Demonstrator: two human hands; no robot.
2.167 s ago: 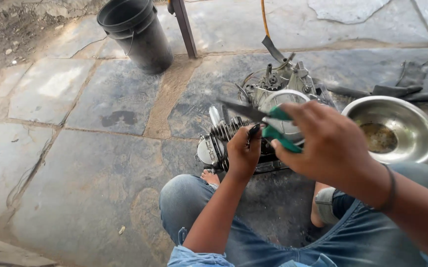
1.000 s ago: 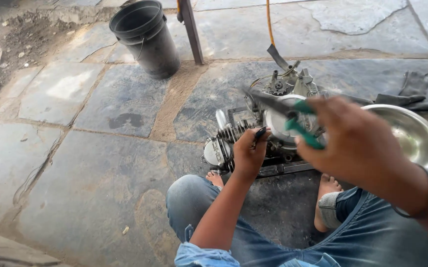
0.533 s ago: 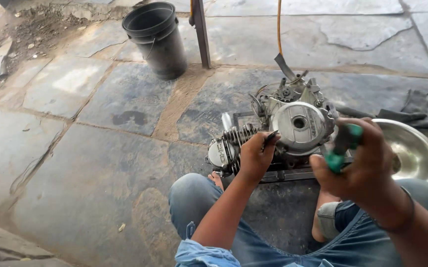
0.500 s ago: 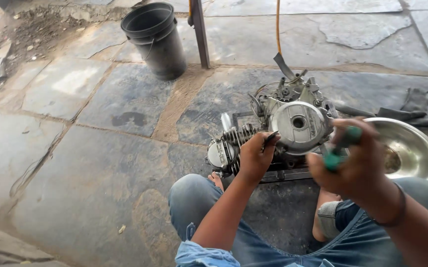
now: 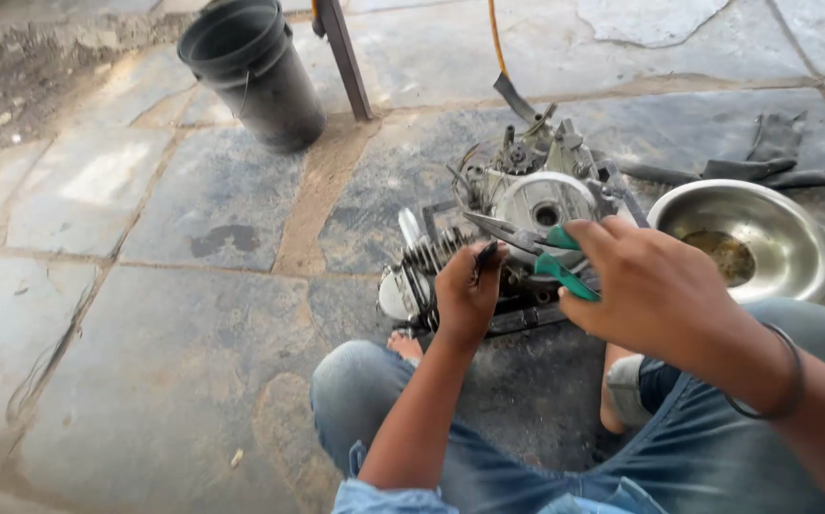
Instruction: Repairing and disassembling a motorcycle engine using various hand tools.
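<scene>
Stone slab floor outdoors, big grey flagstones with sandy joints and a dirt patch up in the far left corner. Whoever's wearing the camera sits on the floor in jeans, knees spread, with a small engine sitting on the slabs right between the legs.

Engine is greasy, cooling fins on its left side, a round silver cover facing up, cables and bits sticking out the top.

Left hand is down on the engine's near side by the fins, fingers curled shut on a small dark part; can't tell what it is, too small and dark.

Right hand is hovering just above the engine's near right edge, its grip clamped around the green handles of a pair of long-nose pliers. The jaws point left across the round cover, toward the left hand. Jaw tips look close together, but I can't tell if they're pinching anything. Dark bangle on that wrist.

Other stuff around: steel bowl just right of the engine, brownish gunk in the bottom. Black bucket well off to the upper left, next to a dark metal post. Dark rag lies behind the bowl.
</scene>
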